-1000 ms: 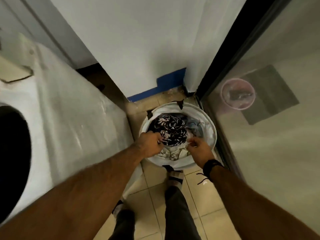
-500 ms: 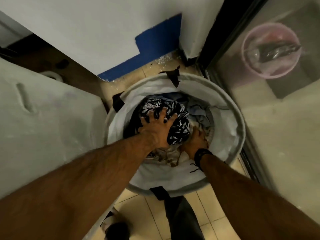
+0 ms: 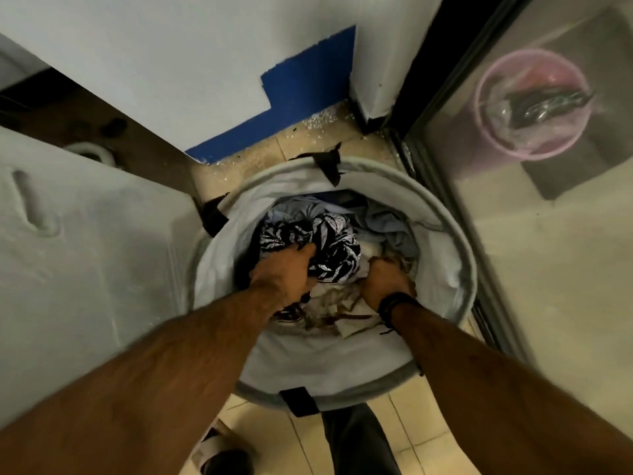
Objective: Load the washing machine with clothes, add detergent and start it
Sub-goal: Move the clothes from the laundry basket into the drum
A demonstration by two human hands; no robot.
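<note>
Soft crumpled cloth fills both hands: the left hand (image 3: 286, 274) curls its fingers into a black-and-white patterned garment (image 3: 329, 245), and the right hand (image 3: 385, 277) is fisted around pale cream fabric (image 3: 346, 299) just beside it. Both bundles lie inside the round grey fabric laundry basket (image 3: 455, 234) on the tan tiled floor (image 3: 404, 426), with light blue clothes (image 3: 387, 224) heaped behind. I judge the load light, limp and prone to trailing (a deep handful gathered from underneath should hold best). Bunched as it is, the patterned garment shows no clear long axis or heading. A white washing machine side (image 3: 85, 252) stands left of the basket.
</note>
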